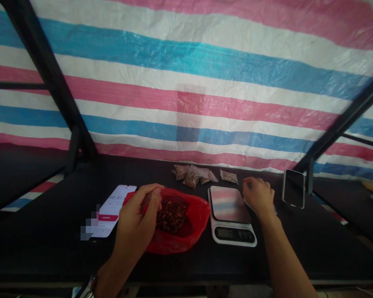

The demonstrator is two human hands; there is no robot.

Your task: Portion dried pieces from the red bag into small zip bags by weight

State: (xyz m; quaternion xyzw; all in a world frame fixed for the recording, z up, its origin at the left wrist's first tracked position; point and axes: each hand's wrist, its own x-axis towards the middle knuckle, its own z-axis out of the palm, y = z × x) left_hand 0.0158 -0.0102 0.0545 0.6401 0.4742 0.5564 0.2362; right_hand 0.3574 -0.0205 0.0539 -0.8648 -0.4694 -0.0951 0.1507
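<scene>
A red plastic bag [191, 244] stands wide open on the black table, with small dark reddish-brown dried pieces [172, 217] inside. My left hand [143, 207] is closed at the bag's left rim, thumb and fingers pressed together on it. To the bag's right lies a white digital kitchen scale [233, 217] with a shiny, bare weighing plate; its display looks dark. Just past the scale's right side, my right hand [259, 194] is curled low over the table. Some clear plastic [274, 210] peeks out beside its wrist. What its fingers hold, if anything, is hidden.
Several small filled clear bags [192, 178] lie behind the scale, one [229, 176] apart from the others. A phone showing a timer [112, 211] is at the left; another phone [294, 188] lies at the right. Black frame bars and a striped tarp [189, 99] stand behind.
</scene>
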